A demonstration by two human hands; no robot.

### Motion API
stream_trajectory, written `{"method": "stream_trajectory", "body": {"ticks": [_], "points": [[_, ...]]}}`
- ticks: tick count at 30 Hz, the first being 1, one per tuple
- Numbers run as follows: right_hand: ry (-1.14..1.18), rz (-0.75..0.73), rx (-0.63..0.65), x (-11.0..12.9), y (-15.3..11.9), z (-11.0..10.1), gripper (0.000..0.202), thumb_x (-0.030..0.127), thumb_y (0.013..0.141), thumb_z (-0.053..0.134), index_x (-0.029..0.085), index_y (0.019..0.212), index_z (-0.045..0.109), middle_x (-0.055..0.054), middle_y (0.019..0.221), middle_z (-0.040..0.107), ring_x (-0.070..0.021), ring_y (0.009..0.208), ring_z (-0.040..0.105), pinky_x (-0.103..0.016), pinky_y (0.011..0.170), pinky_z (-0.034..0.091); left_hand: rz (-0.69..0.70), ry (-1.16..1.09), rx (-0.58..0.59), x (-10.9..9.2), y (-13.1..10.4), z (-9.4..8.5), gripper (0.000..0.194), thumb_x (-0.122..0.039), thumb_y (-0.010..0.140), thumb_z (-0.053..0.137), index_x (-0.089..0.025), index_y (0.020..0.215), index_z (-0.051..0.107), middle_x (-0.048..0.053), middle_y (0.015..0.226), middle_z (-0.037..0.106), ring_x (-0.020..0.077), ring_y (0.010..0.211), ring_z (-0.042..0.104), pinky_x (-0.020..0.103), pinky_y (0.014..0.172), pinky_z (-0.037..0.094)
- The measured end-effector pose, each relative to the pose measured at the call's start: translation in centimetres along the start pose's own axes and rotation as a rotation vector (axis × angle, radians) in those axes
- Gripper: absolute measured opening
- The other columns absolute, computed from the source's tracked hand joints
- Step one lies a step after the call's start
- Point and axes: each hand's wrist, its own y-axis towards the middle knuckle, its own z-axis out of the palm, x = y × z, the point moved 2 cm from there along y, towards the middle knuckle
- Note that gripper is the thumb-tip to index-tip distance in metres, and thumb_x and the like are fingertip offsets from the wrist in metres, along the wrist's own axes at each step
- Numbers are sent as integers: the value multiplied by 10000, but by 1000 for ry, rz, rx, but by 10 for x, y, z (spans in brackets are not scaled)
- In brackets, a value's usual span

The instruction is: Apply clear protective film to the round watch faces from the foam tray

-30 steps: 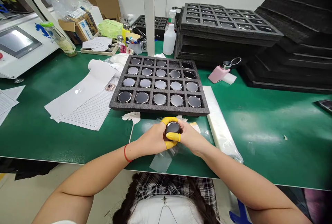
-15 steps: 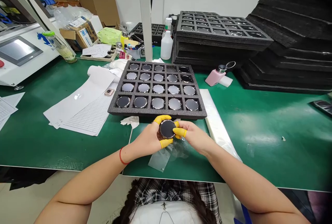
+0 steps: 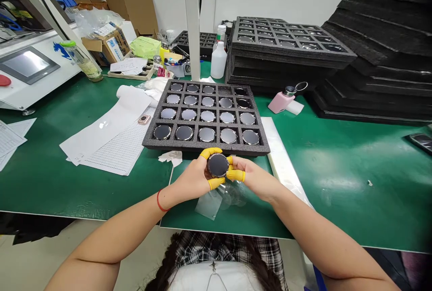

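Observation:
A round smartwatch body (image 3: 218, 165), with a dark face, a shiny metal rim and no strap, is held face up just in front of the foam tray. My left hand (image 3: 192, 177) grips its left side, with yellow finger cots on thumb and finger. On the opposite rim, my right hand (image 3: 254, 176) pinches with yellow-cotted fingertips. The black foam tray (image 3: 205, 148) bears rows of similar round watches in square pockets; one pocket in the back row has no watch. Clear plastic film pieces (image 3: 209, 204) lie under the hands.
Stacked foam trays (image 3: 286, 52) and black foam sheets (image 3: 381, 57) rise at the back right. A pink pump bottle (image 3: 281, 102) and a white bottle (image 3: 218, 60) stand behind. Papers (image 3: 114, 151) lie left, near a machine with a screen (image 3: 29, 64). A white post (image 3: 191, 25) stands behind the tray.
My right thumb has slid off the watch's face to its lower right edge. Both hands keep hold of the watch, and the view has shifted slightly.

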Motion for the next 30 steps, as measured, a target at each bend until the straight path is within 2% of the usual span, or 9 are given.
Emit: {"method": "stream_trajectory", "body": {"ticks": [8,14,20,24,30], "points": [[63,-40,-25,-12,5,5,275,279,657,750,173,825,561,-4,841,592,-142,796,515,-269,732,402,15,118,-29,1,-1,3,594,-275,762,677,-227,1278,386,54,1036,612,162,798,641,303,733,545],[-6,-47,-20,-7,4,2,149,236,706,658,170,816,582,0,807,603,-130,757,499,-257,703,394,17,65,-31,1,1,3,618,-287,750,697,-235,1277,379,66,1097,607,168,853,640,298,756,540],[-81,1,76,1,-3,-8,219,275,744,671,166,922,606,-21,881,622,-155,822,543,-310,795,433,-24,-39,97,-10,2,-1,659,-215,688,738,-235,1255,403,35,1024,607,161,839,634,312,758,552],[-87,9,85,-1,-1,-8,260,294,701,723,157,883,597,-21,863,618,-152,797,537,-309,778,438,-24,-48,179,-15,2,-3,664,-206,682,746,-231,1258,417,41,1037,610,163,851,634,319,762,552],[-39,-5,91,-13,5,4,297,257,682,712,166,940,596,-12,877,619,-145,777,530,-278,717,433,31,55,189,-11,2,-1,549,-191,706,698,-220,1202,465,37,1026,617,145,788,618,255,654,527]]}}
